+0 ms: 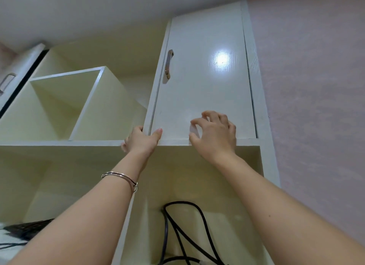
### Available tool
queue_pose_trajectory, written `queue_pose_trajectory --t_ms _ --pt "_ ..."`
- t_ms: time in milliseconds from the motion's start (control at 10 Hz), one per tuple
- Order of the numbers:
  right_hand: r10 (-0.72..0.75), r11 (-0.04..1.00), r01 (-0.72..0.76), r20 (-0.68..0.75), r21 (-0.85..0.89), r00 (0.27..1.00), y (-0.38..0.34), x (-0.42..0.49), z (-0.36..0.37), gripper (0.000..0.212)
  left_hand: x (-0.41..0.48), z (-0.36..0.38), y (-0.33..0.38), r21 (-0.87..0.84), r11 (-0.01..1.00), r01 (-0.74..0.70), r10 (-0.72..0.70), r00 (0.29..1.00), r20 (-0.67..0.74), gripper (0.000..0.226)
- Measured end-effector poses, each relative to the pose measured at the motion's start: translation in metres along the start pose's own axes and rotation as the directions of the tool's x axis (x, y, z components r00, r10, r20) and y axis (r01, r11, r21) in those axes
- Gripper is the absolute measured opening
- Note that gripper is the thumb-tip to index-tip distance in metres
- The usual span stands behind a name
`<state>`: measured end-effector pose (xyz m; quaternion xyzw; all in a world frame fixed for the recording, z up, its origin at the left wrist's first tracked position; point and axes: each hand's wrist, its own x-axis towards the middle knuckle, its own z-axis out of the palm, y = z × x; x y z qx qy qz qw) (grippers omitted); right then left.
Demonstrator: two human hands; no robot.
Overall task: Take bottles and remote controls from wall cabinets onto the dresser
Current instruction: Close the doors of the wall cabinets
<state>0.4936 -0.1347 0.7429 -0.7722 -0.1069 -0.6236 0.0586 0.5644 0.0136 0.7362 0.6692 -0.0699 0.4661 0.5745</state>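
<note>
A white wall cabinet door (205, 77) with a metal handle (169, 64) fills the upper middle of the view. My left hand (143, 139) grips the door's lower left corner, thumb on the front and fingers behind the edge. My right hand (214, 134) hovers in front of the door's lower part with curled, spread fingers and holds nothing. The door looks barely ajar at its left edge. No bottle or remote control is visible.
Open cream shelf compartments (65, 98) lie to the left. A second door with a handle (7, 82) is at far left. Black cables (183, 231) hang in the open compartment below. A pink wall (316, 86) runs along the right.
</note>
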Motion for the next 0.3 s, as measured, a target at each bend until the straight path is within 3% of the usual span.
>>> queue_pose_trajectory --t_ms 100,200,300 --pt "0.003 1.000 -0.003 0.010 -0.002 1.000 0.000 0.000 -0.002 0.037 0.002 -0.006 0.001 0.020 1.000 0.011 -0.012 0.996 0.084 0.065" --pt "0.001 0.999 -0.004 0.048 0.051 0.999 0.001 0.001 -0.005 0.034 -0.002 -0.017 -0.001 -0.091 0.996 0.013 0.006 0.979 0.204 0.047" --pt "0.043 0.977 -0.056 0.065 0.205 0.997 0.006 -0.002 -0.018 0.031 -0.013 -0.040 0.004 -0.095 0.995 -0.011 0.034 0.969 0.244 0.039"
